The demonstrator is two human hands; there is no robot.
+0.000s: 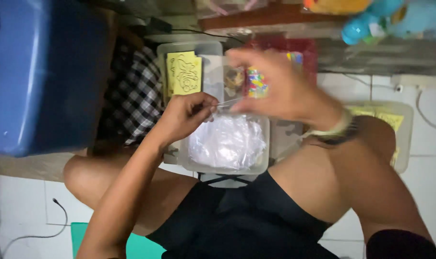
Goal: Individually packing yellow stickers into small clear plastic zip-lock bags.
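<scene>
The left hand (187, 115) pinches a thin clear strip (226, 102) above a plastic tub (223, 165) of clear bags. The blurred right hand (275, 86) grips its other end; yellow cards (184, 73) lie beyond.

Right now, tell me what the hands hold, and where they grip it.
Left hand pinches the top edge of a thin clear plastic bag; right hand is too blurred to tell.

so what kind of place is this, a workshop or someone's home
Most likely a home floor used for small craft packing. The person sits on white floor tiles among clear plastic tubs of yellow cut-out sheets, with soft toys on a ledge.
</scene>
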